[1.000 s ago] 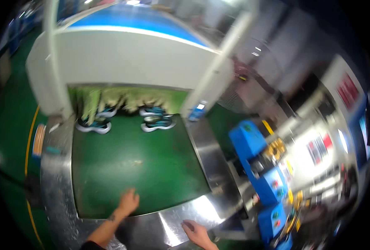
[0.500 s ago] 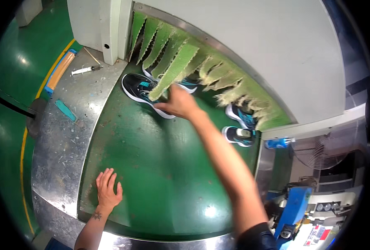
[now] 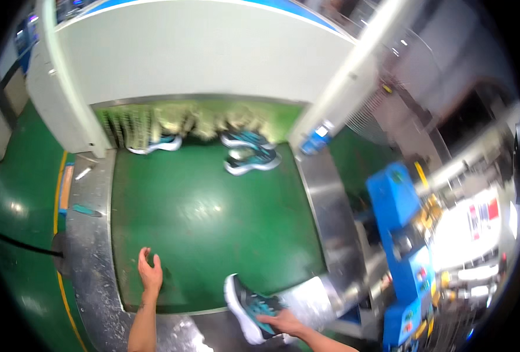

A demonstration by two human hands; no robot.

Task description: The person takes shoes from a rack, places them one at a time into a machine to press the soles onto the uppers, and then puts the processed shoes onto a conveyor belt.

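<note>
In the lower middle, my right hand (image 3: 283,322) grips a black sneaker (image 3: 249,311) with teal laces and a white sole, over the metal front edge. Its fingers close around the ankle part of the shoe. My left hand (image 3: 150,272) hovers above the left side of the green surface (image 3: 213,234), holding nothing, with its fingers slightly bent and apart. At the far side, a similar sneaker (image 3: 165,144) lies partly under a frayed green strip curtain (image 3: 140,126). Two more sneakers lie side by side to its right, the nearer one (image 3: 253,161) in front of the curtain.
Metal borders (image 3: 330,217) frame the green surface. On the left border lie a syringe (image 3: 84,172) and a teal strip (image 3: 87,210). A blue bottle (image 3: 315,139) stands at the far right corner, and a blue machine (image 3: 393,196) is at the right. A grey housing (image 3: 189,58) rises behind.
My right hand has drawn back from the curtain to the near edge, now with a sneaker in it. The view has swung around and blurred. My left hand stays near the left side.
</note>
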